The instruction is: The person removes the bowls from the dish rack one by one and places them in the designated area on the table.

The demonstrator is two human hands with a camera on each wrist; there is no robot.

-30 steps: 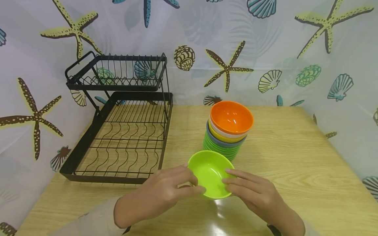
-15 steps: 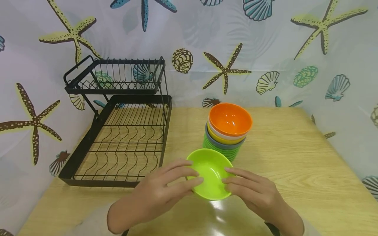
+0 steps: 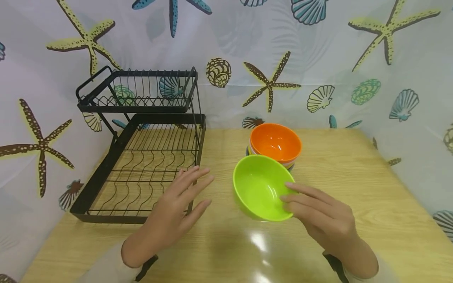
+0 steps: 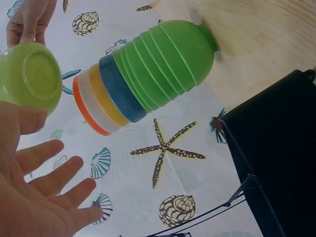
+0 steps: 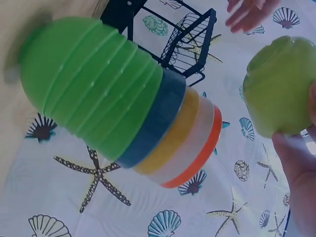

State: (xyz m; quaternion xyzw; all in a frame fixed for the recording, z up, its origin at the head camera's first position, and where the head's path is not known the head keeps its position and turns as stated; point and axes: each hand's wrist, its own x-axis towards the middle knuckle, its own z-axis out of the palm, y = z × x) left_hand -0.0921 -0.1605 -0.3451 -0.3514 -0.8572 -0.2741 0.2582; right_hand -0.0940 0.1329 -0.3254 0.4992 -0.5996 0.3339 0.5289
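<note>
A lime green bowl hangs tilted in front of the bowl stack, its inside facing the head camera. My right hand pinches its right rim, fingers inside and thumb on the outer wall in the right wrist view. To the left, my left hand holds nothing; its spread fingers are apart from the bowl. The stack of nested bowls shows an orange bowl on top, then white, yellow and blue ones over several green ones. In the head view the held bowl hides most of the stack.
A black two-tier dish rack stands on the wooden table at the left. Behind and beside the table hangs a white cloth printed with starfish and shells.
The left hand has let go of the lime green bowl and moved left. My right hand has lifted the bowl up and rightward, so it now overlaps the stack.
</note>
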